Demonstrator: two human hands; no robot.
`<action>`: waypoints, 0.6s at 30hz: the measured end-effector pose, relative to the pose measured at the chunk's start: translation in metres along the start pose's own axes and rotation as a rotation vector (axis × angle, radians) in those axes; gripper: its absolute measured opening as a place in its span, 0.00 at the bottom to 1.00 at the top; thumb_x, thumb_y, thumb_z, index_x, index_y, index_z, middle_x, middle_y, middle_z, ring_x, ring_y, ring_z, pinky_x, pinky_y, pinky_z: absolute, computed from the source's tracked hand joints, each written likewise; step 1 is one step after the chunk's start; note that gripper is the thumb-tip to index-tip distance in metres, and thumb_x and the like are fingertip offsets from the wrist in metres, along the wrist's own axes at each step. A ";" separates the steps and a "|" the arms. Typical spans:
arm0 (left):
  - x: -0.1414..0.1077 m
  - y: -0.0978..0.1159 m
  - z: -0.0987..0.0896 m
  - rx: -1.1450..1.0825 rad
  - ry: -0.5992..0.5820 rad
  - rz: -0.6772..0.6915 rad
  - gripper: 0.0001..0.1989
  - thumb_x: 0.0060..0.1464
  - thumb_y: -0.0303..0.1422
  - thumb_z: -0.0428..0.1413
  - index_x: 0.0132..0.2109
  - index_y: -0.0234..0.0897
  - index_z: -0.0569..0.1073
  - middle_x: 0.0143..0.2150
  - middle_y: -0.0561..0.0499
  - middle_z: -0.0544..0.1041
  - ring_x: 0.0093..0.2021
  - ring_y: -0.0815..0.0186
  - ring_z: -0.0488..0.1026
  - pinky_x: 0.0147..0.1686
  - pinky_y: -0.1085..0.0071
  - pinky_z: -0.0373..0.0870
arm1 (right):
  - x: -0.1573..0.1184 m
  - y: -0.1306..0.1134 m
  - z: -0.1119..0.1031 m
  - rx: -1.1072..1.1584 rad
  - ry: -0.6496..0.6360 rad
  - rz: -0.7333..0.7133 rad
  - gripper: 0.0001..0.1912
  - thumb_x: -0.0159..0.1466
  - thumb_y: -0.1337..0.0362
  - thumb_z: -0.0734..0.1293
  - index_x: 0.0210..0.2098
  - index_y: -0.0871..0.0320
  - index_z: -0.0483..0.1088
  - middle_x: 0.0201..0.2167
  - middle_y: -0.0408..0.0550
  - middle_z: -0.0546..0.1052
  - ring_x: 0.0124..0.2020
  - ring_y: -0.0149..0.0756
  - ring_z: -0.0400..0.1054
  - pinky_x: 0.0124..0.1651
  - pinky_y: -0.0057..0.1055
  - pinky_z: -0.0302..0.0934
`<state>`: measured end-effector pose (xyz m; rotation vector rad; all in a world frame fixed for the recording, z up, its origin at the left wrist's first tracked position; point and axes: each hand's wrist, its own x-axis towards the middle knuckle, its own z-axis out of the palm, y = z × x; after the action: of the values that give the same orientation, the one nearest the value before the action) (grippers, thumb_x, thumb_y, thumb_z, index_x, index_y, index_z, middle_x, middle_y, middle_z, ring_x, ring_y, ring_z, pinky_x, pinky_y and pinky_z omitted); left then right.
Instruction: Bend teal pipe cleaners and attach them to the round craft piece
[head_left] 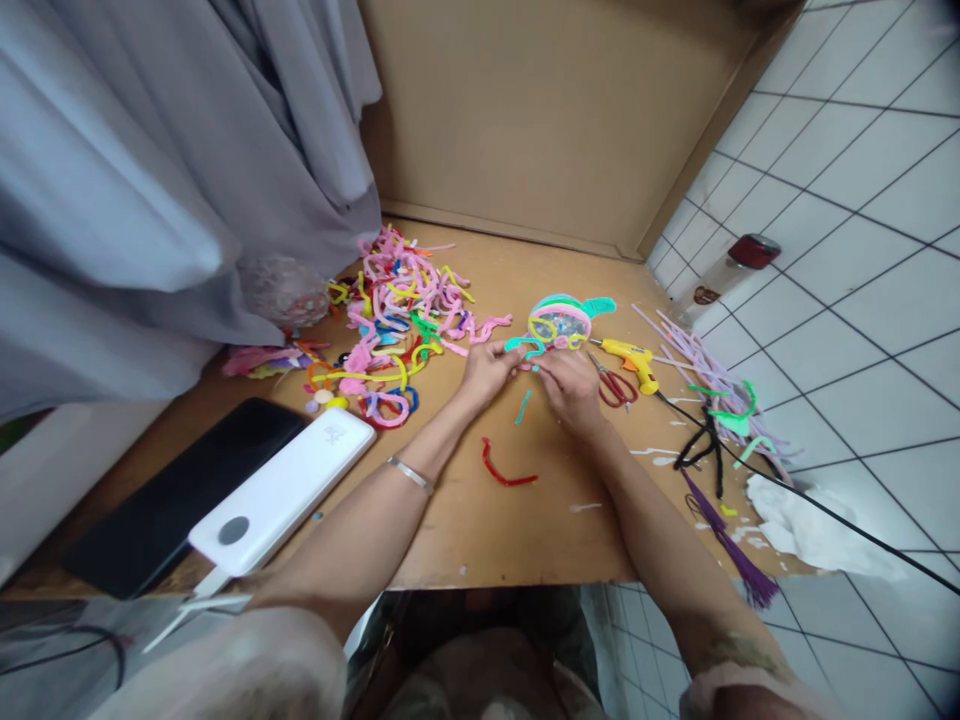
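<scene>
Turquoise fuzzy pipe cleaner, bent into a wavy curve (pixel 534 345), at two bare hands over a tan wooden table (pixel 465 535).
The left hand (pixel 487 371) pinches it between thumb and fingertips; the right hand (pixel 571 386) curls its fingers close beside, their grip impossible to tell. Just beyond is a round, pink-and-green-rimmed ornament (pixel 571 325); a yellow glue gun (pixel 628 358) and red-handled metal scissors (pixel 615 388) lie to the right.

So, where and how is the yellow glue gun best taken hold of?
Probably by the handle, with the right hand coming from the right. The yellow glue gun seems to lie on its side, nozzle pointing left, so fingers stay behind the tip; the scissors sit close on the handle's left.
</scene>
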<state>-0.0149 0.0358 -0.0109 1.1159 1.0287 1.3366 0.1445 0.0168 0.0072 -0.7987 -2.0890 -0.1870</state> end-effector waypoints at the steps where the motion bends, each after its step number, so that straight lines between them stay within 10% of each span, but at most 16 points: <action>1: -0.001 0.000 0.000 0.095 -0.023 0.021 0.12 0.50 0.35 0.60 0.24 0.33 0.71 0.18 0.56 0.66 0.20 0.74 0.58 0.23 0.75 0.52 | 0.001 0.001 -0.001 0.022 0.019 0.033 0.13 0.70 0.64 0.61 0.40 0.54 0.79 0.35 0.51 0.81 0.38 0.40 0.74 0.45 0.39 0.66; 9: -0.016 0.008 0.006 0.395 -0.355 0.111 0.14 0.54 0.37 0.54 0.24 0.35 0.65 0.20 0.58 0.59 0.23 0.73 0.54 0.26 0.73 0.49 | 0.001 0.022 -0.002 0.347 0.079 0.430 0.09 0.62 0.56 0.70 0.31 0.54 0.79 0.32 0.48 0.79 0.40 0.41 0.74 0.46 0.40 0.69; 18: -0.019 0.012 0.006 0.337 -0.463 0.087 0.20 0.52 0.47 0.55 0.24 0.36 0.64 0.19 0.57 0.60 0.22 0.73 0.53 0.25 0.73 0.50 | 0.005 0.021 -0.003 0.672 0.035 0.734 0.15 0.50 0.51 0.76 0.26 0.55 0.77 0.24 0.42 0.77 0.27 0.34 0.69 0.32 0.32 0.65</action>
<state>-0.0116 0.0163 0.0002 1.6473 0.8809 0.9195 0.1571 0.0345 0.0090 -1.0432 -1.5332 0.8420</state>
